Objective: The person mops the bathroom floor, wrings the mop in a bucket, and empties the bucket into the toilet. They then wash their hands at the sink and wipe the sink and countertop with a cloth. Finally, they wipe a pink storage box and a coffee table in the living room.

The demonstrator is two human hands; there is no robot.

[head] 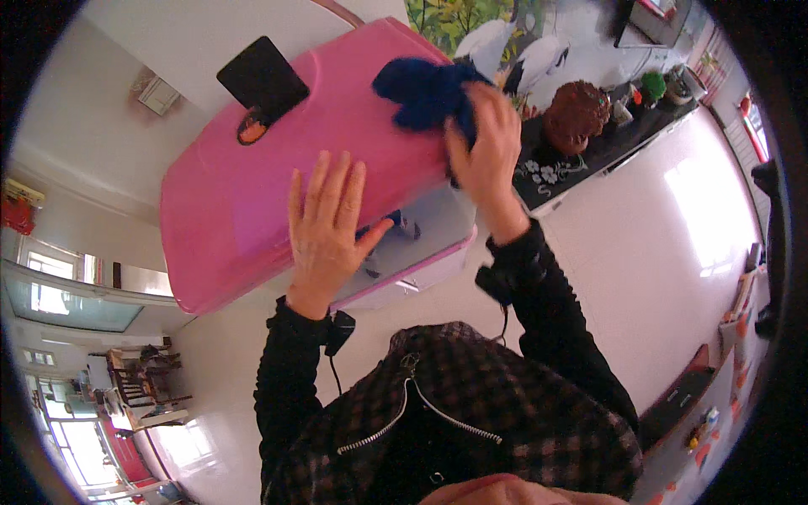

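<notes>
A large glossy pink panel [221, 202], apparently the lid or cover of a white container or appliance [435, 218] edged in pink, fills the space before me. My right hand [491, 142] holds a bunched dark blue cloth [420, 93] against the panel's upper right part. My left hand [328, 233] lies over the panel's lower edge, palm down and fingers spread, with nothing in it. A flat black square [264, 82] and a dark loop with an orange centre [252, 129] are on the panel's upper left. Under the panel, small blue and dark shapes show, too hidden to name.
At the right, a black cabinet top [549, 180] with a white flower pattern bears a brown textured object [577, 117] and small green plants [652, 87]. A mural of white cranes [486, 41] covers the wall behind. Furniture [136, 391] stands far left.
</notes>
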